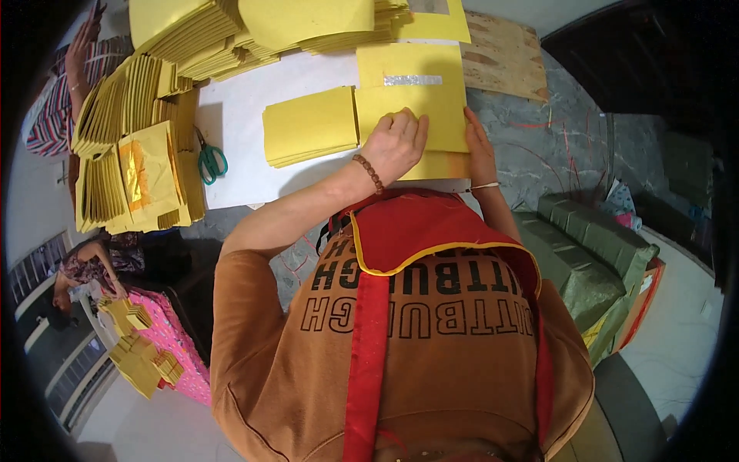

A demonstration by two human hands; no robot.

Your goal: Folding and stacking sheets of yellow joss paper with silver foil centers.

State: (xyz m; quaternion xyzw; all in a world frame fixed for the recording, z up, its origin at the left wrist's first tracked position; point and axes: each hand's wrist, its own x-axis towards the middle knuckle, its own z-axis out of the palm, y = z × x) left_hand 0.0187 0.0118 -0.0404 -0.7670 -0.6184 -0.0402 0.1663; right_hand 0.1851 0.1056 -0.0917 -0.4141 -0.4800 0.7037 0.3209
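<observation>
My left hand (396,142), with a beaded bracelet at its wrist, rests on a yellow paper envelope (439,115). Its fingers are curled and pressed together, and whatever may be under them is hidden. Along the envelope's right edge lies my right hand (482,154), fingers stretched out, the thumb not visible. Above the fold of the envelope runs a silvery strip (413,80). Another yellow layer (431,165) shows below it, close to my apron. Just left of my left hand, a short pile of folded yellow envelopes (310,127) lies on the white tabletop (231,173).
Tall stacks of yellow envelopes (188,35) line the table's far side, with more bundles (119,115) at its left. Green-handled scissors (212,160) lie beside them. A wooden board (504,54) is at far right; green wrapped boxes (577,246) stand right. Other people sit at left.
</observation>
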